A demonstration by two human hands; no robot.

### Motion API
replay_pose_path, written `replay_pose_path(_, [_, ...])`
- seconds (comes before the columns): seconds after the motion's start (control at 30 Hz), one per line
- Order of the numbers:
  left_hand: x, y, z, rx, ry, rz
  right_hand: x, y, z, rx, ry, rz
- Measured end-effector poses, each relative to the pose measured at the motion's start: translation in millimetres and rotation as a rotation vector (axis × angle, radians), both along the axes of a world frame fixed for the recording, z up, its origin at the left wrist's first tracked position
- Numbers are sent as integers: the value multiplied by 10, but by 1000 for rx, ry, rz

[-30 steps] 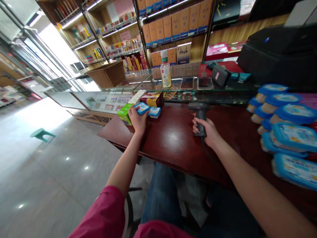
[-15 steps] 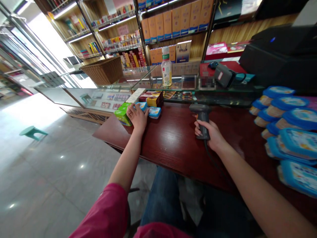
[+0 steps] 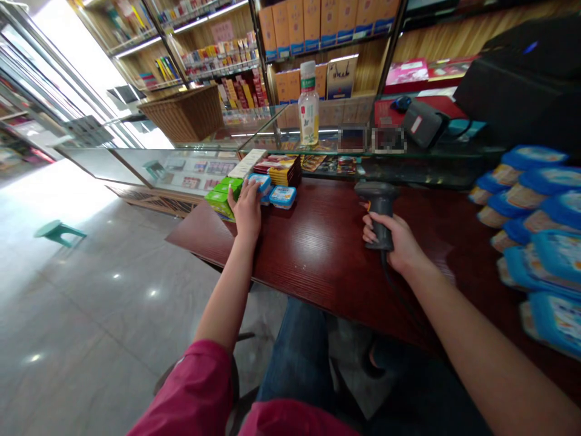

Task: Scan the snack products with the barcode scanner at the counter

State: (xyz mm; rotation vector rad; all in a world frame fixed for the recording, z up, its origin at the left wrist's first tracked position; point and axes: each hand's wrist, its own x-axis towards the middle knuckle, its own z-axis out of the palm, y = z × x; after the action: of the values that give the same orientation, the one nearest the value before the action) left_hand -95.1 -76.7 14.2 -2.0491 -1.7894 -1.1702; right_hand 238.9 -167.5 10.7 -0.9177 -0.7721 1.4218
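Note:
My right hand (image 3: pixel 394 237) is wrapped round the grip of a dark grey barcode scanner (image 3: pixel 377 192), held above the tabletop with its cord trailing down behind. At the far left of the table, my left hand (image 3: pixel 247 211) lies with thumb apart from its stretched fingers. Those fingertips rest against a blue-lidded plastic tub (image 3: pixel 259 180), partly hidden by them; the thumb is beside some green boxes (image 3: pixel 223 196). Just right of this hand sits another small blue-lidded tub (image 3: pixel 283 196). Behind are a stack of dark red and yellow packets (image 3: pixel 278 167) and a long white box (image 3: pixel 247 166).
Several blue-lidded tubs (image 3: pixel 547 181) are stacked on the right of the dark red table (image 3: pixel 313 254). A glass counter along the back bears a drink bottle (image 3: pixel 309 112), a wicker basket (image 3: pixel 184 114) and a dark grey device (image 3: pixel 424 124). A green stool (image 3: pixel 59 231) stands on the floor.
My left hand has drawn back slightly, its thumb now spread away toward the green boxes. The right hand keeps hold of the scanner. The whole view has shifted a little.

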Motion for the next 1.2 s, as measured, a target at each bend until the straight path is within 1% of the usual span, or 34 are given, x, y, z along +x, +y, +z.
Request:
replay_pose_path(0.17, [-18,85,-46,16,-35,-66,-12,-2,6,8,14,-7])
replay_pose_path(0.27, [-14,101,-66,19,-64,-74,-13,-3,8,22,15,-22])
replay_pose_path(0.4, [29,50,-59,24,-35,-63,1,3,-6,61,12,-46])
replay_pose_path(0.47, [97,-9,-39,43,-13,-84,2,-1,-16,79,15,-54])
replay_pose_path(0.53, [219,-81,-20,66,23,-147,-8,-23,-18,102,9,-64])
replay_pose_path(0.6, [403,-154,-14,67,91,-269,-22,-72,-9,148,-12,-86])
replay_pose_path(0.67, [647,-218,-25,45,177,-419,-23,-149,6,205,-22,-152])
replay_pose_path(0.73, [953,-275,-49,35,246,-559,4,-263,23,242,-22,-235])
replay_pose_path(0.8, [1318,-341,-75,51,275,-689,64,-431,47,264,-17,-306])
replay_pose_path(0.87, [1735,-431,-98,68,261,-822,155,-658,85,276,-32,-346])
replay_pose_path(0.97, [2417,-616,-134,40,153,-1026,347,-1057,160,293,-45,-425])
replay_pose_path(1.07, [3081,-834,-184,-30,-44,-1183,581,-1426,218,278,-65,-526])
replay_pose_path(1.13, [3459,-980,-224,-65,-198,-1231,735,-1620,233,248,-74,-587])
replay_pose_path(1.2, [3756,-1109,-267,-93,-339,-1224,869,-1766,231,227,-71,-639])
